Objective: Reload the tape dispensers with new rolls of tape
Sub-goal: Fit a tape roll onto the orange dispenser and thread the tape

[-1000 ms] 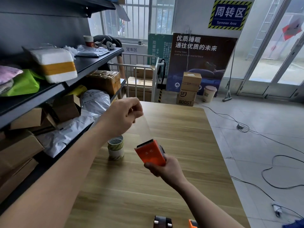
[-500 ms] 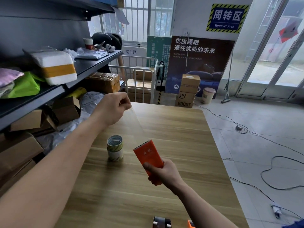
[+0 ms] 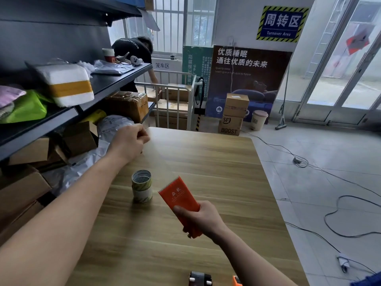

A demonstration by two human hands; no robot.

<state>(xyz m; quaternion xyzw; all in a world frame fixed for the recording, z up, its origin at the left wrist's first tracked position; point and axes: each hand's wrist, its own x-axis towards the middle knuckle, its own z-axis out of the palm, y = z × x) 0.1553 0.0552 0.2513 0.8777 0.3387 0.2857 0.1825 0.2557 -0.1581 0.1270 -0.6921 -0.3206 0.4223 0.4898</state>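
Note:
My right hand (image 3: 201, 218) grips an orange tape dispenser (image 3: 178, 196) above the wooden table (image 3: 216, 172), its toothed blade pointing up and away. My left hand (image 3: 128, 141) is stretched out to the far left, fingers pinched on the end of a clear tape strip (image 3: 158, 159) that runs taut from the dispenser's blade. Two tape rolls (image 3: 141, 185) stand stacked on the table between my arms. A black dispenser part (image 3: 200, 278) and another orange piece (image 3: 237, 281) lie at the table's near edge.
Dark shelves (image 3: 115, 79) with boxes, bags and a white parcel line the left side. A person (image 3: 134, 52) bends by a white metal cage cart (image 3: 175, 93) behind the table. Stacked cartons (image 3: 234, 114) and a bin stand at the wall. Cables trail over the floor at right.
My left hand has pulled the tape end farther away and leftward, lengthening the strip. My right hand has tilted the dispenser so its flat orange face shows.

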